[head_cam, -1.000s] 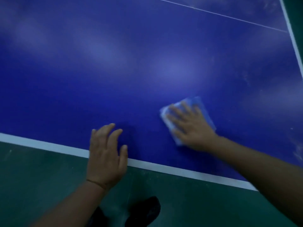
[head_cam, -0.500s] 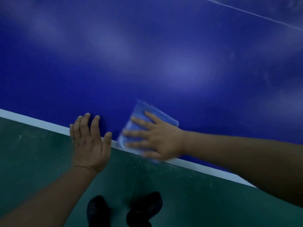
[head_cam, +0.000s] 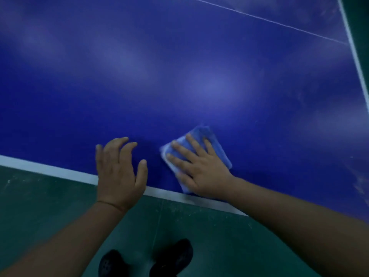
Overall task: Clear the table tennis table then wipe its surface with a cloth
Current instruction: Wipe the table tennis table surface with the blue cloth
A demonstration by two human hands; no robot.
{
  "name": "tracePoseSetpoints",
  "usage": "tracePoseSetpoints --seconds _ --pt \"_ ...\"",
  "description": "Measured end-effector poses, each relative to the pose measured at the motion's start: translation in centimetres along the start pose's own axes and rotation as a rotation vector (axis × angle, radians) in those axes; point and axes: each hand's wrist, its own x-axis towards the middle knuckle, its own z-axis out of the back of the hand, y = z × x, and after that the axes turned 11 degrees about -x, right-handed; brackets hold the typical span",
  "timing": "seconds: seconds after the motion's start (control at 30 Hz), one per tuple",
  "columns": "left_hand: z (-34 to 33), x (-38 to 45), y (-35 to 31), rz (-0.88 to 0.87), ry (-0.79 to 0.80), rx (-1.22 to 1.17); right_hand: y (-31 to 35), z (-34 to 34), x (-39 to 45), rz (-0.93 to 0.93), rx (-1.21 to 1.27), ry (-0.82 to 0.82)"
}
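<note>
Right hand (head_cam: pixel 201 172) flat with fingers spread, pressing folded blue cloth (head_cam: pixel 209 136) onto blue table tennis table (head_cam: pixel 179 76), just inside white edge line (head_cam: pixel 50 169). Left hand (head_cam: pixel 119 172) relaxed, fingers slightly bent, resting across that line, just beside cloth, holding nothing. Beyond that line, off the table: dark shoes (head_cam: pixel 171 256) on green floor (head_cam: pixel 40 206).

The blue table (head_cam: pixel 179 76) has a white line along its near edge. A folded blue cloth (head_cam: pixel 201 134) lies flat on it under the right hand (head_cam: pixel 201 168), just inside that line and beside the left hand (head_cam: pixel 119 172).
</note>
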Motion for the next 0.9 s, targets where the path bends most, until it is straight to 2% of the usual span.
tracePoseSetpoints --seconds 0.07,0.13,0.2,0.27,0.33,0.37,0.4,0.43,0.53,0.6,0.63,0.67,0.73,0.77,0.8,0.87,0.9 --pt "-1.6 2.7 -2.2 -0.112 0.057 -0.052 -3.9 0.0 -0.4 0.121 -0.003 0.002" --pt "-3.4 5.9 -4.1 -0.166 0.128 -0.036 -10.1 -0.5 0.7 -0.005 -0.12 -0.028" --pt "-5.6 8.9 -5.4 -0.176 0.161 -0.012 -16.6 -0.7 1.4 -0.391 -0.121 0.051" --pt "-7.4 10.8 -5.6 -0.166 0.199 0.033 -21.4 -1.0 0.6 -0.804 -0.015 0.141" --pt "-8.3 11.4 -5.1 -0.17 0.227 0.077 -22.4 -1.0 -0.2 -1.052 0.117 0.15" --pt "-8.5 11.5 -4.8 -0.186 0.225 0.092 -21.4 -0.8 -0.2 -1.083 0.095 0.164" --pt "-8.7 11.5 -4.7 -0.204 0.223 0.098 -19.6 -0.9 0.0 -1.034 0.011 0.161" --pt "-8.8 11.5 -4.7 -0.212 0.232 0.104 -17.0 -1.0 0.3 -0.913 -0.055 0.129" --pt "-8.9 11.8 -4.8 -0.167 0.276 0.142 -10.1 -1.0 -0.6 -0.397 -0.02 0.03" --pt "-9.0 12.1 -4.9 -0.154 0.305 0.162 -13.6 -0.3 -1.2 -0.288 -0.017 0.054" --pt "-8.9 12.0 -4.9 -0.151 0.304 0.168 -16.6 -0.4 -1.6 -0.332 -0.094 0.07" --pt "-8.8 11.8 -4.9 -0.147 0.301 0.169 -20.2 -1.0 -2.6 -0.456 -0.134 0.099" --pt "-8.8 11.9 -5.0 -0.139 0.308 0.167 -26.6 -1.3 -4.2 -0.933 -0.045 0.233" --pt "-8.8 11.9 -5.0 -0.139 0.315 0.17 -28.1 -0.9 -4.5 -1.132 0.063 0.237" --pt "-8.7 11.9 -5.1 -0.14 0.323 0.173 -28.2 -0.5 -4.1 -1.251 0.116 0.208" --pt "-8.6 11.9 -5.2 -0.137 0.328 0.172 -25.4 -0.3 -2.1 -1.199 0.031 0.195" --pt "-8.6 12.0 -5.2 -0.135 0.327 0.171 -22.7 -0.4 -0.7 -1.046 -0.032 0.194"
